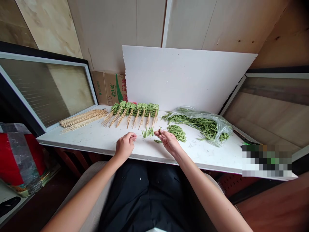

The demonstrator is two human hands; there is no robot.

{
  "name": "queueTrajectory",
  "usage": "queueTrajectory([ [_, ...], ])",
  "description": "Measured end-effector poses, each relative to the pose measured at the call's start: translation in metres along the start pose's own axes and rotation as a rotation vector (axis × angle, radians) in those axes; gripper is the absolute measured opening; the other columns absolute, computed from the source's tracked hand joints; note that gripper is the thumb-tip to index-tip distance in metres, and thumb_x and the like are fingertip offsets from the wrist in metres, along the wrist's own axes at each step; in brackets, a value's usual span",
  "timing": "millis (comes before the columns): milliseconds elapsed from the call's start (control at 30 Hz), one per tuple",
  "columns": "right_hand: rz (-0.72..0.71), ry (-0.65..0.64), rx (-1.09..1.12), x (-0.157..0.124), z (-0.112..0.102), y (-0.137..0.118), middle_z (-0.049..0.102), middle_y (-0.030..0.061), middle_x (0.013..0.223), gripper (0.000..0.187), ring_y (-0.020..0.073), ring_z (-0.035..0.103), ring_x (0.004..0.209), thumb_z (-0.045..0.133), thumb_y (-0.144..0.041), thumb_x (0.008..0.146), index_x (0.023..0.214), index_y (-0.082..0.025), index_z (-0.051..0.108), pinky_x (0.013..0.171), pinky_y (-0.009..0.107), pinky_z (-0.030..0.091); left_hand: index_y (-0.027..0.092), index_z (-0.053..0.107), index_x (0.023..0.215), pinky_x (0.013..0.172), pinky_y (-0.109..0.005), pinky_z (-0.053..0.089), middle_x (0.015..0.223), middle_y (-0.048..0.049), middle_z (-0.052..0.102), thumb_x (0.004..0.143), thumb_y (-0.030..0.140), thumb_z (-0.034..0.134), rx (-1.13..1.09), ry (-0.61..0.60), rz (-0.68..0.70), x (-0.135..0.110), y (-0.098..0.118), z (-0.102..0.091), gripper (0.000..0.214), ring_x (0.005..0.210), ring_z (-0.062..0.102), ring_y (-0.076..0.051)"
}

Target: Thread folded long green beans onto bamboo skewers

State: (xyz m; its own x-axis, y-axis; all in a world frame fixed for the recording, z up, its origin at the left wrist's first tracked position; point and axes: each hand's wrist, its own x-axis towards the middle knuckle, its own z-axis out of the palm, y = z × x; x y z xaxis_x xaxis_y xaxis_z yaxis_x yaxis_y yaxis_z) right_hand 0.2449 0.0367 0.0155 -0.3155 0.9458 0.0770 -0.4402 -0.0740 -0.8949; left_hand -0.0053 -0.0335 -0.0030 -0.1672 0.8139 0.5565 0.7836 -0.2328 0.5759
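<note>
My left hand [125,146] is closed on the end of a thin bamboo skewer, which points to the right above the white table. Several short green bean pieces [147,132] sit crosswise along that skewer. At its far end, the fingertips of my right hand [169,141] pinch one more bean piece [159,130]; whether the skewer tip has entered it I cannot tell. Just behind my right hand lies a heap of cut bean pieces [178,132], and a few loose ones [157,141] rest on the tabletop below the skewer.
Loaded bean skewers [142,109] are stacked at the back, sticks facing me. Bare bamboo skewers [83,119] lie to the left. Long whole beans [205,127] spill from a clear plastic bag [220,129] at right. A white board [188,77] and a cardboard box [108,87] stand behind.
</note>
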Motion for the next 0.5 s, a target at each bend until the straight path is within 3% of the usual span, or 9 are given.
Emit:
queueTrajectory([
  [500, -0.087, 0.028, -0.157, -0.0043, 0.0049, 0.0055, 0.082, 0.0118, 0.098, 0.034, 0.0251, 0.076, 0.101, 0.090, -0.051, 0.076, 0.082, -0.018, 0.082, 0.099, 0.039, 0.056, 0.022, 0.070, 0.097, 0.082, -0.027, 0.056, 0.088, -0.0015, 0.080, 0.085, 0.000, 0.050, 0.078, 0.040, 0.063, -0.0004, -0.0081, -0.0002, 0.033, 0.090, 0.077, -0.021],
])
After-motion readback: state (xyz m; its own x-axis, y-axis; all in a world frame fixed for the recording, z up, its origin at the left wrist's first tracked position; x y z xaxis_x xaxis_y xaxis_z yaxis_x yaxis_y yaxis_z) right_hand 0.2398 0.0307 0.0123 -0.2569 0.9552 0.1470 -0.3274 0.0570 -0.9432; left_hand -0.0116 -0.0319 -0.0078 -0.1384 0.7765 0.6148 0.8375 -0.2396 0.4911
